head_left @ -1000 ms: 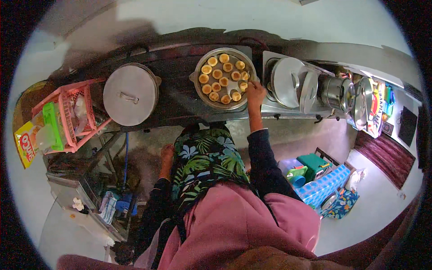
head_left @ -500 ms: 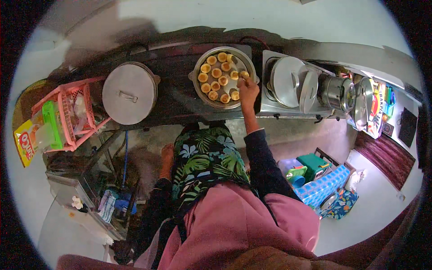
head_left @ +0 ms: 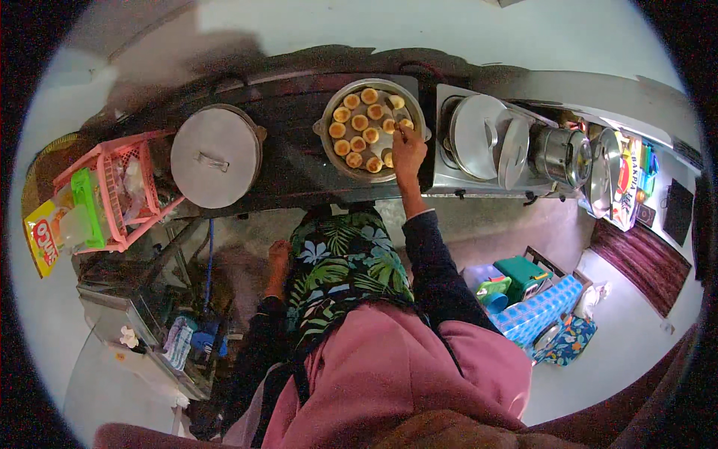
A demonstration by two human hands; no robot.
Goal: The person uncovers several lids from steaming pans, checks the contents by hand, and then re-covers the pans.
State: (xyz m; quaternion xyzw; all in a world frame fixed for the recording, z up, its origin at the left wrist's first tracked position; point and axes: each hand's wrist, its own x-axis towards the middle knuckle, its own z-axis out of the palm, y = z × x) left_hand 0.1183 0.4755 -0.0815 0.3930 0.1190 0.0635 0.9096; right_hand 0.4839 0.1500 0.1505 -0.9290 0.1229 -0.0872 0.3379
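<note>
A round metal pan (head_left: 327, 153) stands on the dark counter in front of me, with several small round buns (head_left: 359, 122) in it, browned on top. My right hand (head_left: 408, 156) reaches over the pan's right side. Its fingers are pinched together beside a bun (head_left: 404, 123) near the rim; what lies between the fingertips is too small to make out. Paler than the others, one bun (head_left: 396, 101) sits at the upper right of the pan. My left hand (head_left: 279, 258) hangs low beside the leafy-patterned apron (head_left: 348, 258), its fingers curled, with nothing visible in it.
Left of the pan is a lidded pot (head_left: 213, 161), then a pink plastic rack (head_left: 112, 194) with packets. To the right stand a stove (head_left: 449, 176) with a lidded pan (head_left: 475, 135), a leaning lid (head_left: 513, 153) and a steel pot (head_left: 561, 157). A glass cabinet (head_left: 134, 329) is lower left.
My right hand has shifted slightly left and down over the pan. The bun at the pan's upper right has moved right and now looks paler. My left hand has barely moved.
</note>
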